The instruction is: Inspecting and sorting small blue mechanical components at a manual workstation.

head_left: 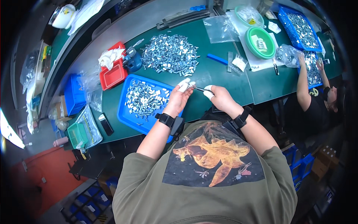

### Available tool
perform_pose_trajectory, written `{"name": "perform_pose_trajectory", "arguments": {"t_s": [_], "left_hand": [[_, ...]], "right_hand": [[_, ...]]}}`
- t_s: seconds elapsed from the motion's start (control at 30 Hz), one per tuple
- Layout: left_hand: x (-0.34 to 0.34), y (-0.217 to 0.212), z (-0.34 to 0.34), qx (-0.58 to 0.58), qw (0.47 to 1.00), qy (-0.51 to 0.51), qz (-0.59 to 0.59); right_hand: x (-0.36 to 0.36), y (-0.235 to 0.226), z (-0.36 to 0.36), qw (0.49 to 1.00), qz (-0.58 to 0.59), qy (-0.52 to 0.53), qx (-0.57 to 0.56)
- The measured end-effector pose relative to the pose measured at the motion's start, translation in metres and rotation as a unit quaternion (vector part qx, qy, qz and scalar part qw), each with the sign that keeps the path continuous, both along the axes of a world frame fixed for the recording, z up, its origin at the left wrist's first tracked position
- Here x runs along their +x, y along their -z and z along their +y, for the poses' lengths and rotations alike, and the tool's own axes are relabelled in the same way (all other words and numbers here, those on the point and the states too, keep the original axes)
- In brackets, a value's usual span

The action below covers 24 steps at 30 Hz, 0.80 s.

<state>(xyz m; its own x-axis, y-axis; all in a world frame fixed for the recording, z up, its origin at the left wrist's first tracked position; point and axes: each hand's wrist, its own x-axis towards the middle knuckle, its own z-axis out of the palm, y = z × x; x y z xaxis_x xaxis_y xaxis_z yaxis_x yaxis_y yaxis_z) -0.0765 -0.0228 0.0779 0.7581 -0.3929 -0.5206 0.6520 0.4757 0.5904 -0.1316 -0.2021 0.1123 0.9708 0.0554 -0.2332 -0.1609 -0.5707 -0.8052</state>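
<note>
1. Tweezers, thin and dark, are held level above the green desk, their tip meeting a small silvery metal piece.
2. That piece is pinched in the left hand, whose fingers are capped in white cots and closed on it.
3. The tweezers are gripped by the right hand, its white-capped fingers closed round the rear end of the tool; a black band is worn on each wrist.
4. Just under and to the left of the left hand, a blue tray is seen lying on the desk, holding a scatter of like metal pieces.
5. Beyond the hands, a loose heap of metal pieces is spread straight on the desk surface.
6. Left of the heap, a red tray is set with a crumpled white cloth on its far edge, and a blue tool is seen beside it.
7. Further right, a green round bowl rests on white paper, with clear plastic bags nearby.
8. At the far right of the desk, another person's arm is reached toward a second blue tray filled with metal pieces.
</note>
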Motion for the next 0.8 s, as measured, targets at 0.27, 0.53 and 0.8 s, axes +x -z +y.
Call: {"name": "perform_pose_trajectory", "arguments": {"t_s": [0.27,0.53,0.8], "left_hand": [[-0.027,-0.001,0.031,-0.031,0.999,-0.028,-0.009],[-0.029,-0.005,0.046,0.137,0.977,0.062,-0.149],[-0.036,-0.022,0.041,0.045,0.995,-0.004,-0.086]], "right_hand": [[0.01,-0.018,0.026,0.987,-0.067,-0.09,-0.118],[0.006,-0.017,0.03,0.994,-0.057,-0.084,-0.035],[0.007,-0.016,0.027,0.996,-0.056,-0.069,0.012]]}}
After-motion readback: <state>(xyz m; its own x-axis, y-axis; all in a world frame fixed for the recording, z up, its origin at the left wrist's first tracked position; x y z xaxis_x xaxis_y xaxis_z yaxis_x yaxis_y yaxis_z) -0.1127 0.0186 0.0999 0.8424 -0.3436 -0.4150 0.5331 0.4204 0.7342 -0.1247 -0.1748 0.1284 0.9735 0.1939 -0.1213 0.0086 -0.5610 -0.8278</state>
